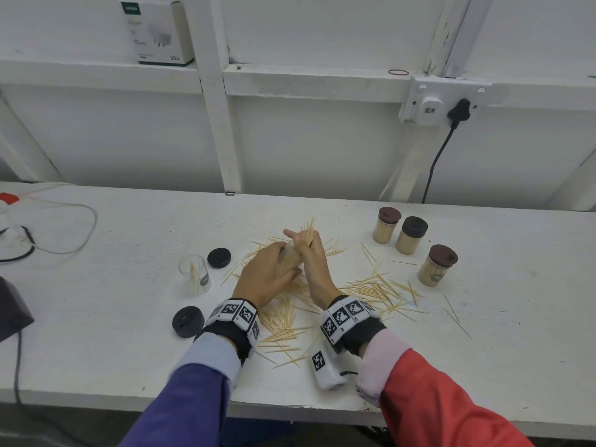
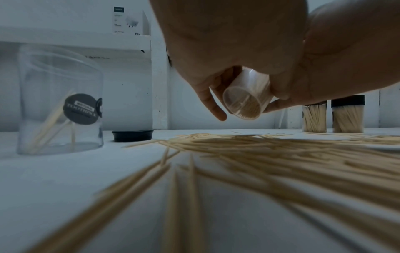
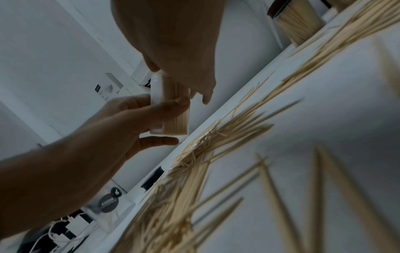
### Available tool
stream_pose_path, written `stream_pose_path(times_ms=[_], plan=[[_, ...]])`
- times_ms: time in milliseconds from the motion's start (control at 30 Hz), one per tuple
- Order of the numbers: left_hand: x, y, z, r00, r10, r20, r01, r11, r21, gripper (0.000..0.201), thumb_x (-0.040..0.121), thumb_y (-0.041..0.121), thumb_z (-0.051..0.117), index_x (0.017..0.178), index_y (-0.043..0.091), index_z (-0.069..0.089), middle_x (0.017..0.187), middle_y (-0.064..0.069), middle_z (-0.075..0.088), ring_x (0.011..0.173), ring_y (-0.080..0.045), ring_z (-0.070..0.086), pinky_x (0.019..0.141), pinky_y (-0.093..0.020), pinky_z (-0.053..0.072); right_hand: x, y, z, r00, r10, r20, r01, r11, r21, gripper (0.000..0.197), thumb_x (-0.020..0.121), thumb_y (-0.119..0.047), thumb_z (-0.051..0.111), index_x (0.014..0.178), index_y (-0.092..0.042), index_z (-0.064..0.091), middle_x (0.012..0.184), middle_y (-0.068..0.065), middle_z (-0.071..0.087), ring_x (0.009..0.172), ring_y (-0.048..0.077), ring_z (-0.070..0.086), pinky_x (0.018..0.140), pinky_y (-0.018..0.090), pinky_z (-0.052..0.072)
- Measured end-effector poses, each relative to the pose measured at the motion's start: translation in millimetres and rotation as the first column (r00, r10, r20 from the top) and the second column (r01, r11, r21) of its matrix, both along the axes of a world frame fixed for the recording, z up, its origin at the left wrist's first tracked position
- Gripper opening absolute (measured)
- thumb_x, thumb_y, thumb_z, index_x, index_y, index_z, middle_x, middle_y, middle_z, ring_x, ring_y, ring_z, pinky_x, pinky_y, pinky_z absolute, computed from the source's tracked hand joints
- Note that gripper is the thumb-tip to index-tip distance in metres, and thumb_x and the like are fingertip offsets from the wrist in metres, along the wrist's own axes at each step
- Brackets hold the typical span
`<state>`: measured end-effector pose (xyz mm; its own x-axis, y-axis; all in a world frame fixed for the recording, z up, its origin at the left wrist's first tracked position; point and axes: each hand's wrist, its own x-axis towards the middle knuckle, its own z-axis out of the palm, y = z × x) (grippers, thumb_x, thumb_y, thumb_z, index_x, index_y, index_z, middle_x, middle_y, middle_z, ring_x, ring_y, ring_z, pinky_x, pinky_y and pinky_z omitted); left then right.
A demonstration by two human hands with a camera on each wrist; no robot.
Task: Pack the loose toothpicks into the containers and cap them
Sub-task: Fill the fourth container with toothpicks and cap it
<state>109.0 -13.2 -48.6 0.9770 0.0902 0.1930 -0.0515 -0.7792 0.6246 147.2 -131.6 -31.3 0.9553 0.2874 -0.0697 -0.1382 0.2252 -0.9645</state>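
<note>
My left hand [image 1: 274, 269] grips a clear container [image 1: 288, 253] tilted on its side above the table and packed with toothpicks; the left wrist view shows its round base [image 2: 242, 104]. At the container's far end my right hand [image 1: 306, 245] pinches a bundle of toothpicks [image 1: 308, 232] that fans out above the fingers. Loose toothpicks [image 1: 371, 290] lie scattered under and around both hands. A second clear container [image 1: 195, 275] stands upright at the left with a few toothpicks in it. Two black caps [image 1: 219, 258] [image 1: 188, 321] lie near it.
Three capped, full containers [image 1: 411, 237] stand at the right back of the white table [image 1: 96, 350]. Cables [image 1: 64, 227] and a dark object [image 1: 9, 311] lie at the left. A white box [image 1: 154, 33] sits on the wall ledge; a plug [image 1: 458, 109] hangs in a socket.
</note>
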Motion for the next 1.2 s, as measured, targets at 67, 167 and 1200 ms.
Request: stream_pose_path(times_ms=[67, 167, 1200], plan=[[0.1, 0.8, -0.5, 1.0, -0.007, -0.004, 0.007, 1.0, 0.017, 0.061, 0.086, 0.045, 0.065, 0.134, 0.014, 0.044, 0.125, 0.001, 0.056, 0.111, -0.015, 0.054, 0.088, -0.034, 0.047, -0.6, -0.7, 1.5, 0.999, -0.032, -0.013, 0.032, 0.999, 0.016, 0.034, 0.1, -0.026, 0.051, 0.123, 0.0, 0.056, 0.092, -0.027, 0.063, 0.091, -0.011, 0.06, 0.075, 0.014, 0.049], [0.3, 1.4, -1.0, 1.0, -0.018, -0.009, 0.018, 0.999, 0.039, 0.061, 0.086, 0.047, 0.064, 0.134, 0.016, 0.044, 0.124, 0.002, 0.056, 0.109, -0.014, 0.053, 0.087, -0.034, 0.047, -0.7, 0.6, 1.7, 0.996, -0.085, -0.015, 0.084, 0.996, -0.018, 0.035, 0.102, -0.032, 0.045, 0.118, -0.005, 0.06, 0.109, -0.018, 0.067, 0.109, 0.002, 0.058, 0.08, 0.017, 0.044], [-0.1, 0.5, 0.3, 1.0, -0.014, -0.011, 0.015, 0.997, 0.079, 0.06, 0.086, 0.046, 0.063, 0.134, 0.015, 0.043, 0.122, 0.002, 0.056, 0.108, -0.016, 0.053, 0.086, -0.034, 0.046, 3.9, -6.6, -10.7, 0.998, -0.054, -0.01, 0.054, 0.997, 0.06, 0.031, 0.1, -0.043, 0.044, 0.102, -0.013, 0.046, 0.114, -0.007, 0.071, 0.12, 0.011, 0.057, 0.113, 0.046, 0.033]])
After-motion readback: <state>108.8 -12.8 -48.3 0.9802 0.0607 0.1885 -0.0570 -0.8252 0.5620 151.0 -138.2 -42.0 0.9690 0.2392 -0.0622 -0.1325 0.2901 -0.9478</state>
